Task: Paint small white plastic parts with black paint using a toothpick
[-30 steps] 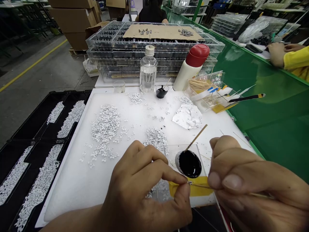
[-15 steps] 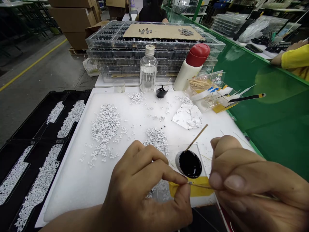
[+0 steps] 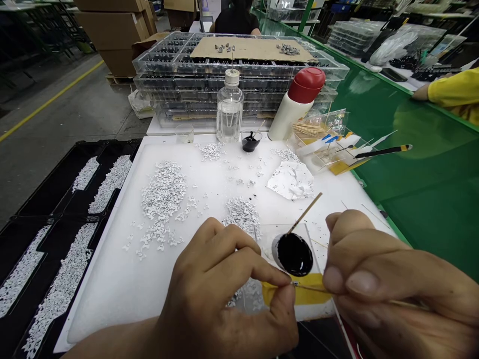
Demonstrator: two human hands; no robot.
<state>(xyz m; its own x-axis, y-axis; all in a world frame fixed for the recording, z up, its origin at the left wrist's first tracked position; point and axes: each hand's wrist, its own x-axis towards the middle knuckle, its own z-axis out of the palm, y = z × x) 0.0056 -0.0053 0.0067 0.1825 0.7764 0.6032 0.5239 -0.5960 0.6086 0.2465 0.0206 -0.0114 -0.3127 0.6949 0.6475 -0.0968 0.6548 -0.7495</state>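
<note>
My left hand (image 3: 220, 294) pinches a tiny white piece (image 3: 294, 283) between thumb and forefinger. My right hand (image 3: 377, 284) is shut on a thin wooden stick (image 3: 314, 289), whose tip meets that piece. Just beyond the fingertips sits a round dish of black paste (image 3: 295, 254), with a wooden stick (image 3: 305, 213) leaning in it. Yellow tape (image 3: 299, 295) lies under the pinch. Loose white pieces (image 3: 242, 215) are heaped near my left fingers on a white board (image 3: 105, 279).
Clear plastic trays (image 3: 239, 94) are stacked behind the board, with a clear bottle (image 3: 229, 112) and a red-capped bottle (image 3: 299, 104) before them. Black trays of white pieces (image 3: 56, 264) lie left. A co-worker's yellow sleeve (image 3: 454, 89) shows at upper right.
My hands keep the same pinch with almost no movement. The co-worker's hand and yellow sleeve have drawn back toward the right edge.
</note>
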